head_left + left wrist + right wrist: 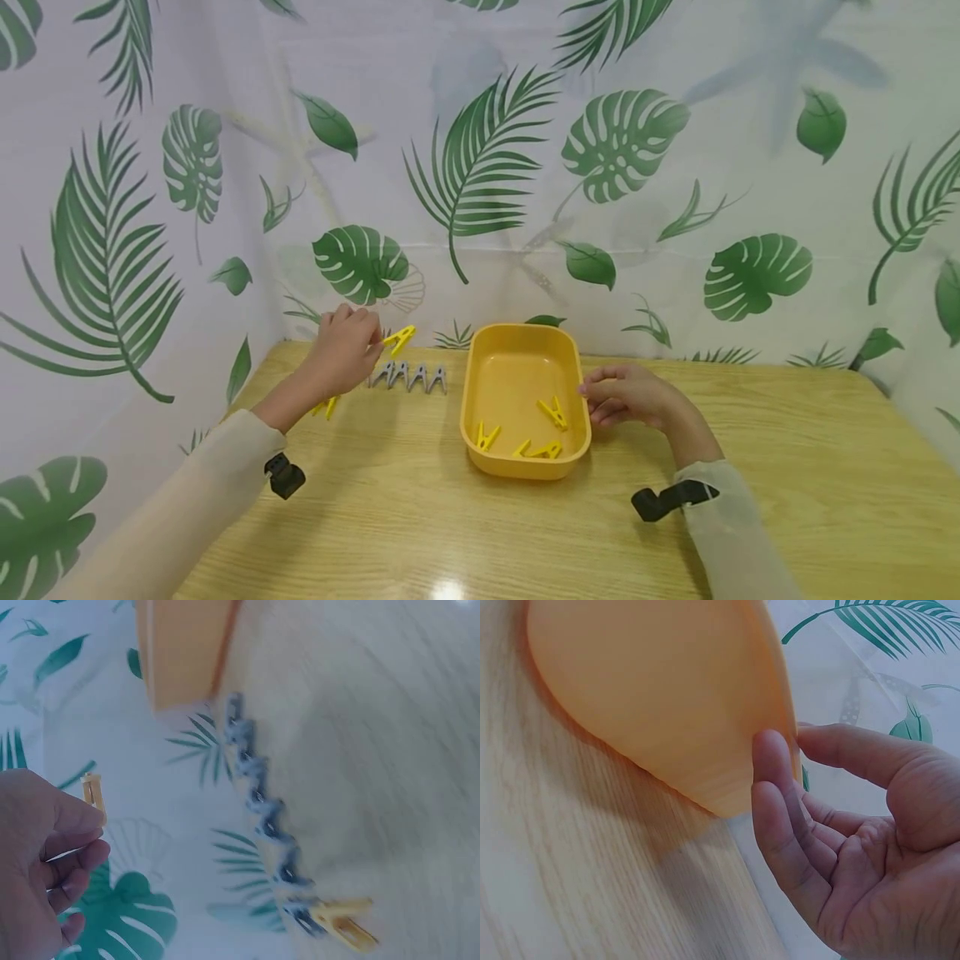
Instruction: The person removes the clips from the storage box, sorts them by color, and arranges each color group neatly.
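My left hand point(347, 348) pinches a yellow clothespin point(400, 340) between thumb and fingertips, raised above the back left of the table; the pin point(93, 796) points away from the fingers. Below it, several grey clothespins point(417, 377) stand in a row. Another yellow clothespin point(327, 407), partly hidden by the left wrist, lies at the row's near-left end. My right hand point(630, 395) holds the right side of a yellow plastic bin point(525, 468), thumb at the rim and curved fingers point(774, 817) against the outer wall. Several yellow clothespins point(553, 413) lie inside the bin.
The wood-grain table point(420, 533) carries everything. A leaf-patterned curtain point(495, 167) hangs along its back edge and left side. Black camera straps point(285, 477) sit on both wrists.
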{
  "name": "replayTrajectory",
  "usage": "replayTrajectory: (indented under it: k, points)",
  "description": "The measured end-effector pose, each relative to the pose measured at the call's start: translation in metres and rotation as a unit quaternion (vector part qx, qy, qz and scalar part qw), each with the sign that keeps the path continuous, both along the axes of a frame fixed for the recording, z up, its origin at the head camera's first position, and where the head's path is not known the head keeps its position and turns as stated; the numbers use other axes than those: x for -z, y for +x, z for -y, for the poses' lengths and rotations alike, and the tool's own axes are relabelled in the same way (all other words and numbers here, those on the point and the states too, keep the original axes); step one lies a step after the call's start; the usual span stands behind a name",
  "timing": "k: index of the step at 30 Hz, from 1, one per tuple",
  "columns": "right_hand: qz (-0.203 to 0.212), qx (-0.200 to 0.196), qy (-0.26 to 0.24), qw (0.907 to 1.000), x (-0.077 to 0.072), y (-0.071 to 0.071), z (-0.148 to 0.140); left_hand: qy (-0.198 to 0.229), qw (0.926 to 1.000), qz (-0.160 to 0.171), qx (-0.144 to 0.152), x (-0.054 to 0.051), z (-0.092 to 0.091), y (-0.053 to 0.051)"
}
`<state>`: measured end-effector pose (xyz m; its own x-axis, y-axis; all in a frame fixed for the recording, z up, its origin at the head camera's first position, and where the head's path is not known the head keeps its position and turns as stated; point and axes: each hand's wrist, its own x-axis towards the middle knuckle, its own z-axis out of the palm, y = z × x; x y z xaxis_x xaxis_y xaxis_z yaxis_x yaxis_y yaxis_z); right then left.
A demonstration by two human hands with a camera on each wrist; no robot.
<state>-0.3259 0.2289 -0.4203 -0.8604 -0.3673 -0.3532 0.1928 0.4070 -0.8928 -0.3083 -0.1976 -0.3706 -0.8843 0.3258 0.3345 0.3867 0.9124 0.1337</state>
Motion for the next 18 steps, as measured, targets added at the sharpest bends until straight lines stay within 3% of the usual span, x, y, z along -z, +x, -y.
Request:
replayTrajectory:
  k: [9, 18]
  points:
    - [-0.002, -0.003, 0.003, 1.0, -0.001, 0.001, 0.001, -0.045, 0.9979, 0.036, -0.03, 0.019, 0.039, 0.008]
    - [-0.002, -0.003, 0.001, 1.0, 0.0, -0.001, 0.001, -0.071, 0.9935, 0.084, -0.03, 0.03, 0.054, 0.014]
